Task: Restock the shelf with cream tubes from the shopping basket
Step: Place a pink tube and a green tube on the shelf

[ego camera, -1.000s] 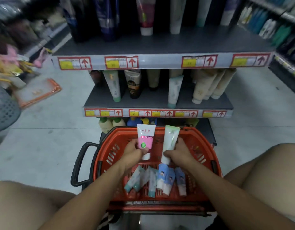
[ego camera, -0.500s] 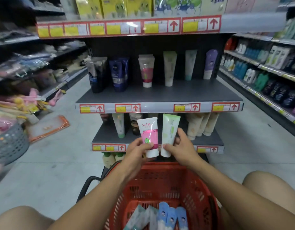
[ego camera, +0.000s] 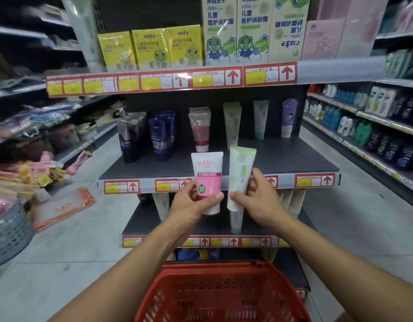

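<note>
My left hand [ego camera: 192,204] grips a pink and white cream tube [ego camera: 208,175], upright with its cap down. My right hand [ego camera: 259,201] pinches a pale green and white tube [ego camera: 240,175] beside it. Both tubes are raised in front of the edge of the dark middle shelf [ego camera: 294,159]. At the back of that shelf stand matching tubes: a pink one [ego camera: 199,130] and a pale green one [ego camera: 232,123]. The red shopping basket [ego camera: 224,296] sits below my arms; its contents are out of view.
Dark blue and silver tubes [ego camera: 147,135] stand at the shelf's left, teal and purple tubes [ego camera: 274,118] at its right. Yellow and green boxes [ego camera: 201,38] fill the shelf above. A lower shelf [ego camera: 142,219] holds more tubes. A grey basket [ego camera: 8,231] stands on the floor at left.
Both hands have lifted the two tubes out of the basket up to the level of the middle shelf. The view has tilted upward, so the basket's tubes have dropped out of sight.
</note>
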Demonstrator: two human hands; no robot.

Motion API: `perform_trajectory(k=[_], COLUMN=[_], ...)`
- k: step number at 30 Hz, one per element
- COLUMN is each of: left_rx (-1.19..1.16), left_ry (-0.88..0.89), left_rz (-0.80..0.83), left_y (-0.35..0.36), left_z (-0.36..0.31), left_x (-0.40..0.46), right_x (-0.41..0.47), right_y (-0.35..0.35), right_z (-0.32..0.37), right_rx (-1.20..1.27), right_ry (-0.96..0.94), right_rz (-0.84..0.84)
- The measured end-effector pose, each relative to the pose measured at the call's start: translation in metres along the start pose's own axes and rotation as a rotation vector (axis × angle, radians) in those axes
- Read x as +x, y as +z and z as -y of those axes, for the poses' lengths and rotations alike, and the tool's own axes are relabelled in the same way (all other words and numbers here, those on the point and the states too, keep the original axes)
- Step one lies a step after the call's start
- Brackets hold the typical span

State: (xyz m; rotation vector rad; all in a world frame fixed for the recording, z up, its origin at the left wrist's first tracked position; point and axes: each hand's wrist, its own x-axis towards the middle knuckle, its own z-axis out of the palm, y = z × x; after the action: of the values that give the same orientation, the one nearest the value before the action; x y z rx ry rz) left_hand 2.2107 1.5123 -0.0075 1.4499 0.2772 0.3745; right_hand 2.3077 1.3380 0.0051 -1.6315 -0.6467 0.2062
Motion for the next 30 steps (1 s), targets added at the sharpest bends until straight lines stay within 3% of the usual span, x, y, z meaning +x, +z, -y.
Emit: perform_trajectory(k=[13,25,30], left_rx=[0.278,0.606,0.773], left_ry=[0.206,0.178,0.190], left_rz=[-0.123,-0.292,-0.299], left_y=[-0.008,-0.017,-0.015], left_z=[-0.057,-0.039,-0.034], left_x=[0.091,0.153,0.157], right_x=[0.091,0.155,0.161], right_y=[-0.019,-0.016,-0.018], right_z=[0.012,-0.006,-0.015], right_rx=[-0.236,-0.496,-0.768], right_ry=[-0.084,-0.079,-0.043], right_rz=[-0.150,-0.191,-0.153])
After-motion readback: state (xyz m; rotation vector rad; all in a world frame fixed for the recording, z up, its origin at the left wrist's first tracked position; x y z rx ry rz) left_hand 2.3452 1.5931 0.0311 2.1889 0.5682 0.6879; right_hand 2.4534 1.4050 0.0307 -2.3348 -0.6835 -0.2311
